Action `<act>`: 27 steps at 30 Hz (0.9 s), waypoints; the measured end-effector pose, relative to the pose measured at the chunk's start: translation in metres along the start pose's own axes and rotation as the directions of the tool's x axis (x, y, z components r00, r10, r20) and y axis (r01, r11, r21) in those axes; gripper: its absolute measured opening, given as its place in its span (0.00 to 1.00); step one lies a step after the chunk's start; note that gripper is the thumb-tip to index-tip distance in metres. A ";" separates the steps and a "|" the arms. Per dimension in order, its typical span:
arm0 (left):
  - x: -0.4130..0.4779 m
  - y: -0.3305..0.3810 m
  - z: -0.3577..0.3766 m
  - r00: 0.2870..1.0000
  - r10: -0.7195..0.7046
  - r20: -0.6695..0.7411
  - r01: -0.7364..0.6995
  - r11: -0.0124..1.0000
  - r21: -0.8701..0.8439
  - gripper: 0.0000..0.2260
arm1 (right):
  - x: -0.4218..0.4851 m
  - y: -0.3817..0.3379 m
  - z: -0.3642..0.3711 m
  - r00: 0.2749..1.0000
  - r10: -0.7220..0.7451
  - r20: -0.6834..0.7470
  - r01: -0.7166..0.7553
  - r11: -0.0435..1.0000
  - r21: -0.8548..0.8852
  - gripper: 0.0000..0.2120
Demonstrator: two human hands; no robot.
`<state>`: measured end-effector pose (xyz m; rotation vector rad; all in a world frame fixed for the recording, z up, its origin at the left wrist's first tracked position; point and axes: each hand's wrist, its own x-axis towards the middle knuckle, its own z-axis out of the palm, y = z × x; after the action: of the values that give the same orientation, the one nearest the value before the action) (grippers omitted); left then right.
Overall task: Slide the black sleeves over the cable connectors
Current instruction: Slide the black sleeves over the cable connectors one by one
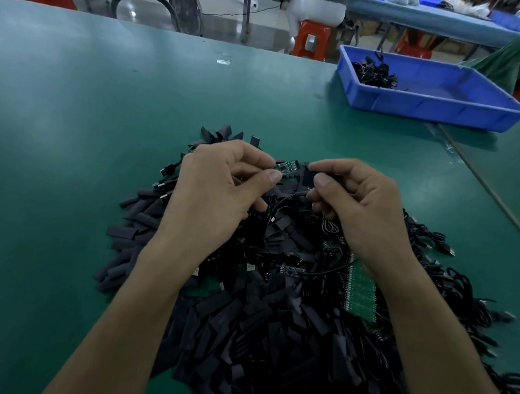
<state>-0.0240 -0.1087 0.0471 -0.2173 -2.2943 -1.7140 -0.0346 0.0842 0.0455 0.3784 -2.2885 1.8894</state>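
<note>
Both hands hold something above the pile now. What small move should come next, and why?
Probably move the right hand a little leftward, so that the open end of its sleeve meets the free end of the board pinched by the left hand, then push it on. The board is uncovered, and the sleeve sits just right of it, not yet over it.

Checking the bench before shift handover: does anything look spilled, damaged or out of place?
Nothing looks damaged, but black sleeves, cables and a green board strip lie tangled in one loose heap on the table, unsorted.
</note>
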 end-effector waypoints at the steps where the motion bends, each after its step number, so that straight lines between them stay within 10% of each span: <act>1: 0.000 0.000 0.000 1.000 -0.002 0.002 0.002 1.000 0.004 0.04 | 0.000 -0.001 0.000 1.000 0.003 0.001 -0.003 1.000 0.019 0.09; 27: 0.001 -0.001 -0.003 0.996 -0.012 0.092 0.013 1.000 -0.017 0.05 | 0.006 -0.004 -0.002 0.997 -0.065 0.044 0.064 0.998 0.029 0.06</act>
<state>-0.0249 -0.1116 0.0470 -0.2920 -2.3505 -1.7662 -0.0396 0.0851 0.0517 0.4969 -2.2517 1.9023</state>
